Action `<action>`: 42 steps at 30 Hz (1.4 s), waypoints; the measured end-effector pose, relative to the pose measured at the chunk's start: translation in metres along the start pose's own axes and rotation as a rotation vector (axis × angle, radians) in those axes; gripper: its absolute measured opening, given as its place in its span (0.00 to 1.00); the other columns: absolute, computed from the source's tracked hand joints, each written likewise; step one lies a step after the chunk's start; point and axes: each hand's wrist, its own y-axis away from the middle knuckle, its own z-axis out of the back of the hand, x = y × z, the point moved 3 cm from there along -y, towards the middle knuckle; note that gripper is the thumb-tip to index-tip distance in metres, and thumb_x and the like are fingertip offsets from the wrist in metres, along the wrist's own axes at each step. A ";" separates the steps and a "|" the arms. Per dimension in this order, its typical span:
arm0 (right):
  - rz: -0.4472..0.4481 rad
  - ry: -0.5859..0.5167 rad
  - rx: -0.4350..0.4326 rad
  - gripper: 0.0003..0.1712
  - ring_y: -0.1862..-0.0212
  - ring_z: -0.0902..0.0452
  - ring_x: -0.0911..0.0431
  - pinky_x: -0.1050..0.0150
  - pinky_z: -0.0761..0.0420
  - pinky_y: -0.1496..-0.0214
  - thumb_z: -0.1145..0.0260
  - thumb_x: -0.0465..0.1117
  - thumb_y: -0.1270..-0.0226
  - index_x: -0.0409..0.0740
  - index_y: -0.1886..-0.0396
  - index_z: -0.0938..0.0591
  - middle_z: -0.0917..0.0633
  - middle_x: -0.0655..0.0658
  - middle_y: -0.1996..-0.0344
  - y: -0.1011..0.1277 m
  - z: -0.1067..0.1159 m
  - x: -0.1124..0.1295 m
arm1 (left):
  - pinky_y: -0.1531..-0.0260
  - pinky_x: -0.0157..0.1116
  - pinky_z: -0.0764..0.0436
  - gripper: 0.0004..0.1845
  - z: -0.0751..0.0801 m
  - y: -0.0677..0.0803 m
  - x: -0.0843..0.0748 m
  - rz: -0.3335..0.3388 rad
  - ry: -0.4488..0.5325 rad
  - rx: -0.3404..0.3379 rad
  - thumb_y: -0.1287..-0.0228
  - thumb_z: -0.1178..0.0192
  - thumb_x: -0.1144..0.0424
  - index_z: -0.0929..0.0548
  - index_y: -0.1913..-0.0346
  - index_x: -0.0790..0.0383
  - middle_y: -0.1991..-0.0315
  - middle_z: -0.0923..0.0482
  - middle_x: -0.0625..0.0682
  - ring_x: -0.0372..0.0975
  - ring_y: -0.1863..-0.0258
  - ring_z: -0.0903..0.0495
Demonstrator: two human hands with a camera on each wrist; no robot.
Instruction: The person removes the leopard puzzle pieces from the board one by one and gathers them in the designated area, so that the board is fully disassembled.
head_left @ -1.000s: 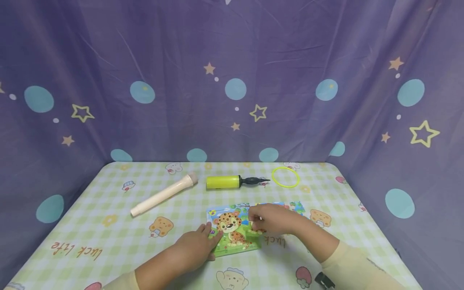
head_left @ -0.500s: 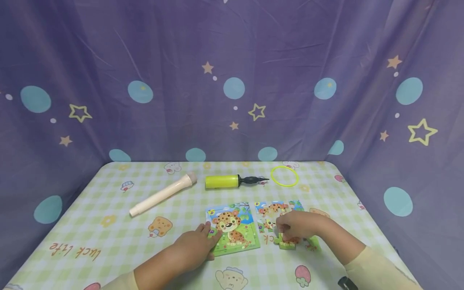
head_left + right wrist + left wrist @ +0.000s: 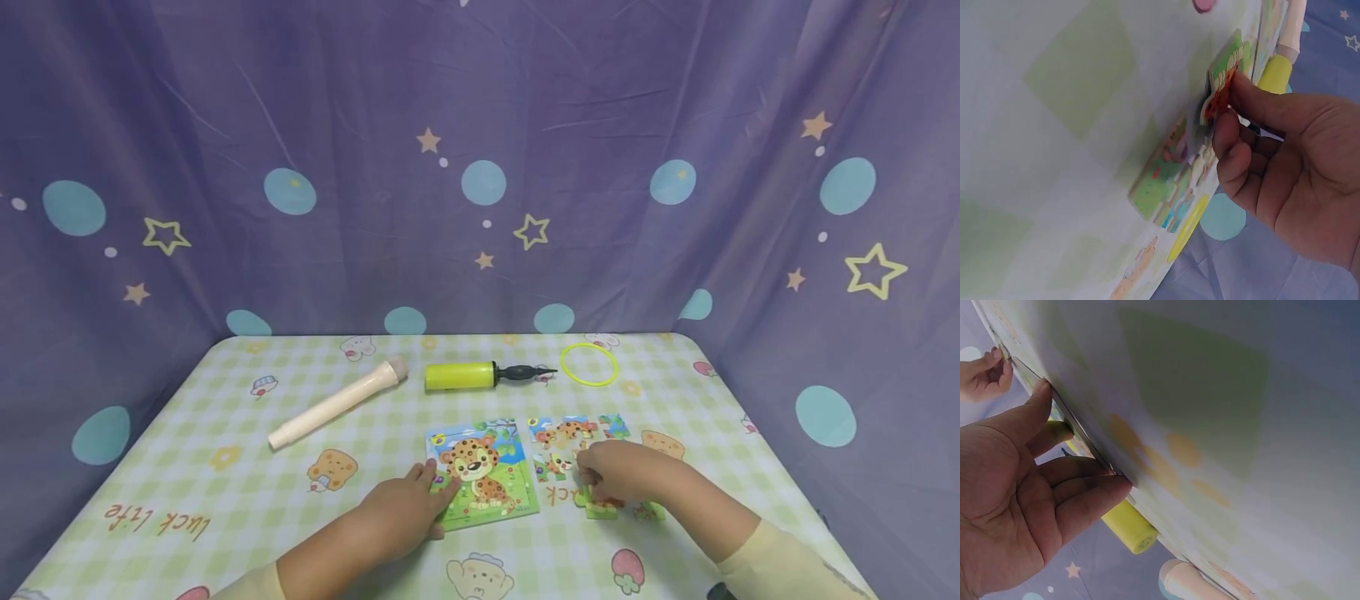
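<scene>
A leopard puzzle board [image 3: 487,475] lies on the checked tablecloth. My left hand [image 3: 441,493] rests with straight fingers on the board's left edge, and the left wrist view shows its fingertips [image 3: 1110,484] pressing that edge. To the right of the board lie several loose puzzle pieces [image 3: 564,440]. My right hand [image 3: 588,483] is over them and pinches one green and orange piece [image 3: 1221,84] between thumb and fingers [image 3: 1225,134], tilted up off the cloth. More loose pieces [image 3: 1166,181] lie beside it.
At the back of the table lie a cream tube [image 3: 337,402], a yellow hand pump [image 3: 463,376] with a black nozzle, and a thin yellow ring [image 3: 590,365]. A purple star-printed curtain [image 3: 480,167] closes in the table on three sides.
My right hand has moved right from the board's right edge to the loose pieces and now pinches one. My left hand has stayed on the board.
</scene>
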 end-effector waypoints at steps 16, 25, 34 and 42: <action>0.189 0.015 -0.086 0.11 0.75 0.34 0.65 0.67 0.32 0.73 0.33 0.49 0.33 0.57 0.73 0.25 0.28 0.57 0.77 -0.013 0.007 0.029 | 0.49 0.48 0.18 0.38 0.000 -0.001 0.002 -0.006 -0.009 -0.022 0.39 0.39 0.41 0.33 0.27 0.47 0.28 0.36 0.63 0.55 0.32 0.31; 0.304 0.029 -0.089 0.08 0.69 0.30 0.65 0.68 0.25 0.65 0.33 0.51 0.33 0.57 0.58 0.20 0.24 0.59 0.68 -0.044 0.007 0.073 | 0.58 0.45 0.15 0.41 0.001 0.000 0.004 -0.007 -0.019 -0.056 0.41 0.37 0.40 0.33 0.27 0.49 0.30 0.33 0.62 0.53 0.34 0.28; 0.377 0.141 -0.064 0.29 0.55 0.22 0.65 0.66 0.19 0.54 0.33 0.61 0.38 0.55 0.42 0.24 0.22 0.56 0.49 -0.071 -0.009 0.114 | 0.49 0.47 0.18 0.43 0.003 0.001 0.006 0.008 0.017 -0.058 0.42 0.37 0.40 0.34 0.27 0.56 0.30 0.33 0.62 0.53 0.33 0.29; 0.402 0.223 -0.098 0.30 0.56 0.24 0.65 0.66 0.19 0.54 0.31 0.64 0.42 0.60 0.43 0.23 0.24 0.58 0.51 -0.081 -0.025 0.133 | 0.44 0.52 0.21 0.47 0.000 0.001 0.009 0.022 0.102 -0.109 0.46 0.33 0.41 0.32 0.31 0.70 0.32 0.31 0.64 0.55 0.35 0.28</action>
